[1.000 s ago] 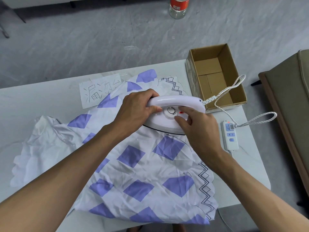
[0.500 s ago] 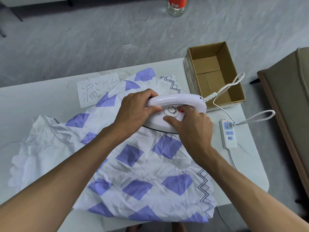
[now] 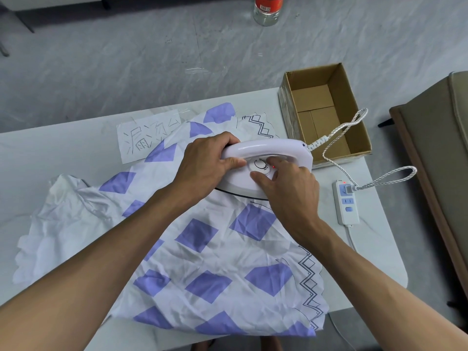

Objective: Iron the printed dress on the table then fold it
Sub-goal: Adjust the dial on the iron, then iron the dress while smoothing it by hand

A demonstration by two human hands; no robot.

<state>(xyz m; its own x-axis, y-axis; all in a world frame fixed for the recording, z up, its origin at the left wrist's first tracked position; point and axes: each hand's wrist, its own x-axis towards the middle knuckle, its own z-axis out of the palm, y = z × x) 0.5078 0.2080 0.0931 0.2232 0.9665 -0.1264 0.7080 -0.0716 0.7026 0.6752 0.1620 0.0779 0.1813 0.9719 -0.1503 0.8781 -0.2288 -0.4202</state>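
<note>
Left hand grips the iron, right hand pinches its dial, both atop the printed dress lying crumpled on the surface, soft, light cloth, likely best taken by its edges.

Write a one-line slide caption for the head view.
On the creased printed dress, the left hand grips the iron while the right hand pinches its dial.
</note>
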